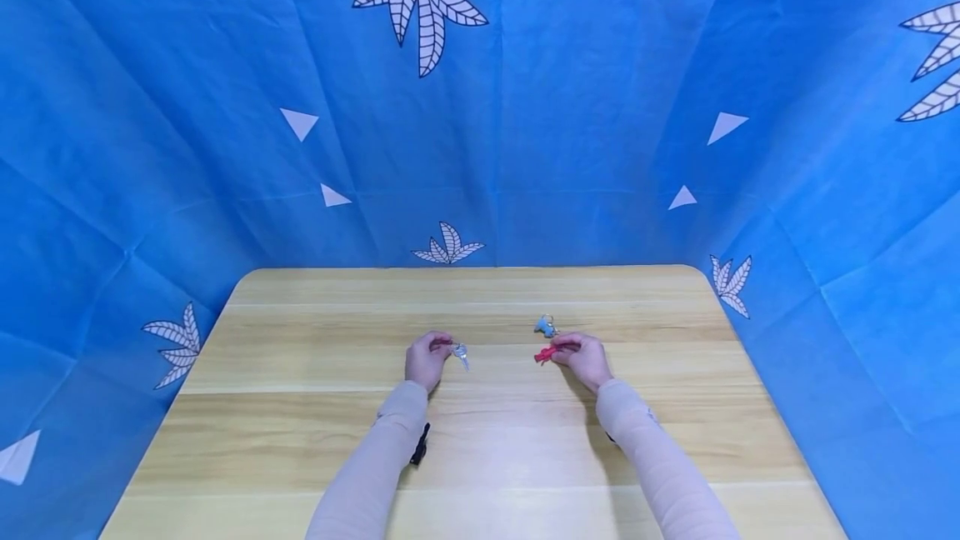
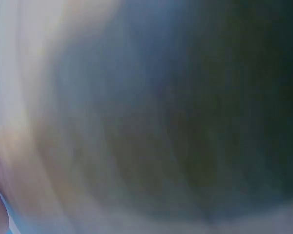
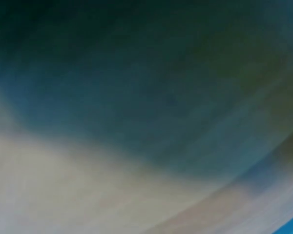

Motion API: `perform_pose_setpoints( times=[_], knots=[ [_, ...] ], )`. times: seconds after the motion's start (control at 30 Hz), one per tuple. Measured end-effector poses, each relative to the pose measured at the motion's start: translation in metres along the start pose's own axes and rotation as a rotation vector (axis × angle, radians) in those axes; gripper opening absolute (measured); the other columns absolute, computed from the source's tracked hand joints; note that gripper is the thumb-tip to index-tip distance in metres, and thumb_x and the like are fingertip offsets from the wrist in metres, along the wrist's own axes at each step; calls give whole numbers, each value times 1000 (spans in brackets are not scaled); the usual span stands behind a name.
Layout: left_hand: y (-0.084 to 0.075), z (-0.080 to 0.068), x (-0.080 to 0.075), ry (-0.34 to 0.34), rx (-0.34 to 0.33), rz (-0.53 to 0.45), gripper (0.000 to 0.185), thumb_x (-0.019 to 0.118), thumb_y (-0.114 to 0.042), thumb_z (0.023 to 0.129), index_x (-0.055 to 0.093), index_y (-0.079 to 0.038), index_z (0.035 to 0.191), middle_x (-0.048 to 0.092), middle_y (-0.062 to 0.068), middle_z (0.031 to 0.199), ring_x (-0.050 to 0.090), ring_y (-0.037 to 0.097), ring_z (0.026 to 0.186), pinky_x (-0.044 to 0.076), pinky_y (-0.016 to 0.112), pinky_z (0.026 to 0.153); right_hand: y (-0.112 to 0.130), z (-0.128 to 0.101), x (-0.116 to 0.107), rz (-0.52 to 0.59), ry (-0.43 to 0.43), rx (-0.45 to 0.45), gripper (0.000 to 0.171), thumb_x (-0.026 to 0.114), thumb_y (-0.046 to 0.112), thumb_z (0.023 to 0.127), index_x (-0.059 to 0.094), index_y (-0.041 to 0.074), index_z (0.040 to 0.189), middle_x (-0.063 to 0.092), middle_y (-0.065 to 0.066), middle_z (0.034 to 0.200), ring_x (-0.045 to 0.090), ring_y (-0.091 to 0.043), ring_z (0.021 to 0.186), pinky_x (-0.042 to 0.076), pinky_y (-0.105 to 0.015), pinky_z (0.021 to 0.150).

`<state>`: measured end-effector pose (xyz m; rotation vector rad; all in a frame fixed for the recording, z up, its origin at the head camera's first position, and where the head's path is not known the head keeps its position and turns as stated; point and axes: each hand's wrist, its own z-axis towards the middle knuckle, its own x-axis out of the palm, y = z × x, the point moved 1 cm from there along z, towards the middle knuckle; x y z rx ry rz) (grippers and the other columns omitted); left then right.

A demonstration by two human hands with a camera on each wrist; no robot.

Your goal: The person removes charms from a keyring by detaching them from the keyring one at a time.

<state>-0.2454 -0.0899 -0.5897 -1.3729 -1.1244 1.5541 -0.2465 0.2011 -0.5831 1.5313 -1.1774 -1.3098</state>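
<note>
Two sleeved forearms reach forward over a wooden table (image 1: 300,407). The left hand (image 1: 426,359) pinches a silver key (image 1: 461,354), its blade pointing right and toward the person. The right hand (image 1: 587,358) pinches a red item (image 1: 546,353) — long axis pointing left. Just beyond it lies a small blue charm (image 1: 545,326), nearer the right hand. Both wrist views are blurred.

Staged booth — blue backdrop (image 1: 600,107), wooden table (image 1: 300,440)

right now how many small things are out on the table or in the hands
3 that show: a silver key held by the left hand, a red piece held by the right hand, a small blue charm lying just beyond it. Others may be hidden.
</note>
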Motion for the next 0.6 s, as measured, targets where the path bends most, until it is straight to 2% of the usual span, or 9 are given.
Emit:
perform_pose_setpoints(
  times=[0.1, 0.2, 0.37, 0.5, 0.6],
  knots=[
    [1, 0, -2, 50, -6, -40, 21, 64, 8, 77, 62, 8, 98, 65, 23, 96, 64, 33, 90, 56, 30, 79, 2, -1, 1, -49, 6, -14, 33, 70, -9, 71, 64, -6, 104, 64, -23, 106, 64, -32, 95, 55, -26, 81],
    [2, -1, -4, 93, -42, -88, 31, 63, 10, 77, 58, 9, 107, 62, 25, 107, 60, 36, 100, 52, 35, 89, 3, -1, 2, -98, 14, -23, 35, 72, -7, 70, 64, -4, 104, 65, -21, 106, 64, -30, 94, 54, -30, 83],
    [3, -2, -8, 125, -80, -131, 44, 63, 7, 78, 51, 7, 121, 54, 24, 123, 50, 36, 116, 41, 40, 103, 1, -2, 2, -118, 17, -20, 37, 71, -6, 71, 63, -2, 107, 64, -20, 108, 62, -31, 98, 52, -35, 88],
    [-5, -5, -13, 161, -64, -179, 48, 62, 8, 79, 46, 11, 124, 48, 28, 128, 44, 41, 121, 35, 44, 107, 1, -5, 0, -48, 14, 41, 41, 68, -4, 75, 59, -1, 114, 60, -20, 116, 57, -33, 109, 48, -37, 95],
    [-15, -11, -18, 228, -59, -168, 52, 60, 7, 81, 40, 11, 130, 40, 28, 135, 36, 43, 126, 28, 47, 110, 2, -10, -2, 27, 15, 80, 45, 64, -4, 79, 52, -3, 122, 54, -22, 125, 49, -34, 118, 42, -39, 102]
  ],
)
